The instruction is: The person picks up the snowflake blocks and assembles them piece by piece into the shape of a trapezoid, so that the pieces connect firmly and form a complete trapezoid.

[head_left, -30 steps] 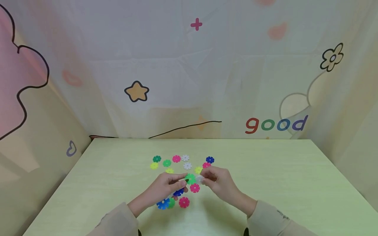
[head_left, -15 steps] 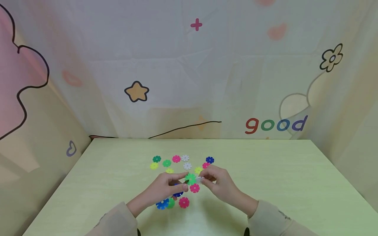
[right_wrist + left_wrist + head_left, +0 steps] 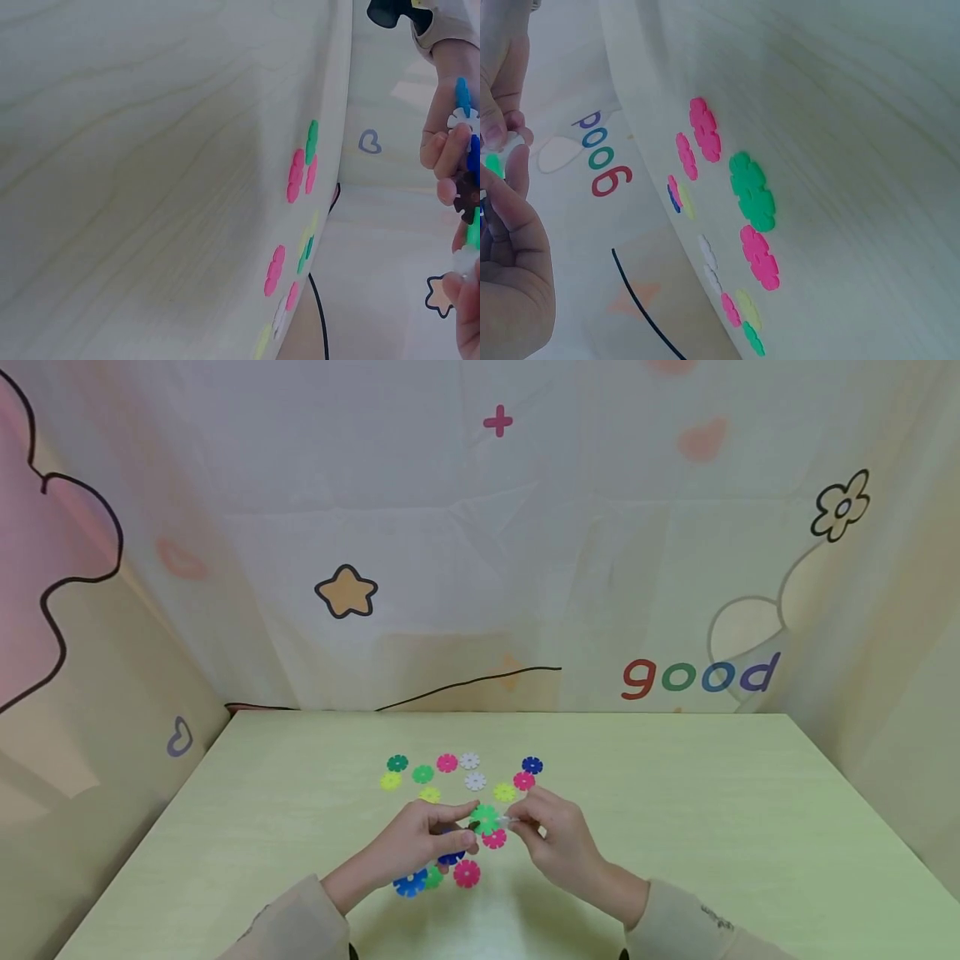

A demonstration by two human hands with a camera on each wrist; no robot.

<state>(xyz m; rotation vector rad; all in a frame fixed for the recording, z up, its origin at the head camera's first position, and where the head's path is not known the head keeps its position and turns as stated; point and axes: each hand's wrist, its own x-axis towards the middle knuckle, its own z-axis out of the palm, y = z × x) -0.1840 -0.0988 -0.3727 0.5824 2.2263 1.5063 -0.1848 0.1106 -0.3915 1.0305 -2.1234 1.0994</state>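
Observation:
In the head view my left hand [image 3: 412,845] grips a chain of toothed plastic snowflake discs. The right wrist view shows its links: a light blue disc [image 3: 463,94], a white one, a dark blue disc [image 3: 474,159], a dark brown disc [image 3: 466,197] and a green disc [image 3: 473,234]. The green end sticks out beyond the left thumb and index finger. My right hand [image 3: 564,839] pinches a white disc [image 3: 464,259], turned edge-on, at the green disc's right rim. Whether their slots interlock cannot be made out. Fingers partly cover the chain's middle.
Loose discs lie flat beyond and below the hands, among them a pink disc [image 3: 467,874], a yellow disc [image 3: 391,782], a white disc [image 3: 476,782] and a navy disc [image 3: 532,765]. A printed curtain [image 3: 450,568] stands behind the pale table [image 3: 712,810].
The white disc in my right hand has turned from nearly face-on to edge-on and come closer against the green disc. My left hand has barely moved.

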